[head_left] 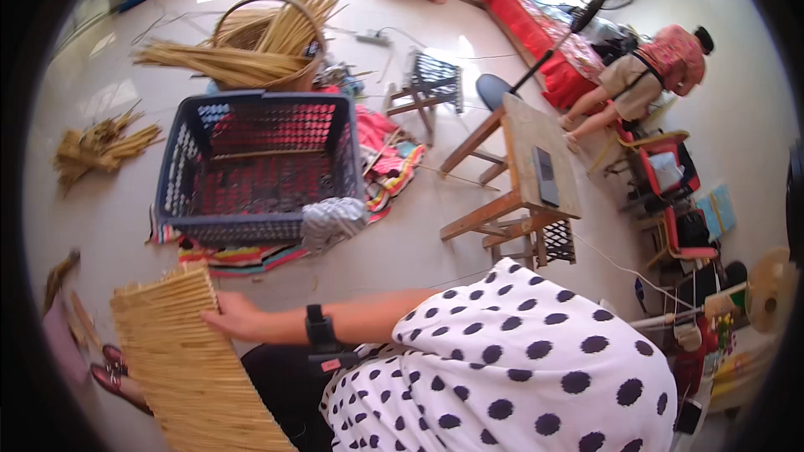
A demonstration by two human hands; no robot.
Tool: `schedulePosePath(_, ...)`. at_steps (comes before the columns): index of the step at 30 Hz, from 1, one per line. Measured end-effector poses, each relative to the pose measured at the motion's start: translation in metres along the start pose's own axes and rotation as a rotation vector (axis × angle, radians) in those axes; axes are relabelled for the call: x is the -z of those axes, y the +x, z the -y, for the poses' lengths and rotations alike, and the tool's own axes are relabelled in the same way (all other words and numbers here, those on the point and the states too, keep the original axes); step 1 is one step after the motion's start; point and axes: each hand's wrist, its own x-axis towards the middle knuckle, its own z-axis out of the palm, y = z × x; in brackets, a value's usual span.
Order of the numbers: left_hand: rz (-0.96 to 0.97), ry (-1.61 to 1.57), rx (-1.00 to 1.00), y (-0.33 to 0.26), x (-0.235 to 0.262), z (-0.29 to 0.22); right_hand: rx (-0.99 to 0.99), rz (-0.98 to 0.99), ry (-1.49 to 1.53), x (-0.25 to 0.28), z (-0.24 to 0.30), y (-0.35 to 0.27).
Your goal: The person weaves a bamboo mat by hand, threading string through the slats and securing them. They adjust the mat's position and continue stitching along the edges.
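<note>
My right hand (234, 316) reaches across from the polka-dot sleeve (536, 351), a black band on its wrist. Its fingers are closed on the edge of a ridged straw mat (188, 360), thumb on the top face. Pale yellow and made of many narrow rows side by side, the mat slopes down out of the lower edge of the picture. Uneven straw ends stick out along its far edge. The left hand does not show. Beyond the mat stands a dark blue plastic crate (230, 230), with a grey striped cloth (333, 222) over its near right corner.
Long straw lies across a round wicker basket (297, 75) behind the crate. A loose straw pile (105, 142) is on the floor at left. A wooden table (553, 159) with a phone (545, 176) stands right. Another person (645, 75) bends over at far right.
</note>
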Motion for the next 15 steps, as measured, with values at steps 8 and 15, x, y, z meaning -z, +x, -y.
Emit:
schedulePosePath(8,-0.220,-0.319,-0.167,-0.042,0.076,0.016,-0.332,0.417,0.170,0.049,0.033,-0.007)
schedulePosePath(15,-0.315,-0.383,-0.288,-0.049,0.060,0.035,-0.356,0.415,0.215,0.056,0.031,0.000)
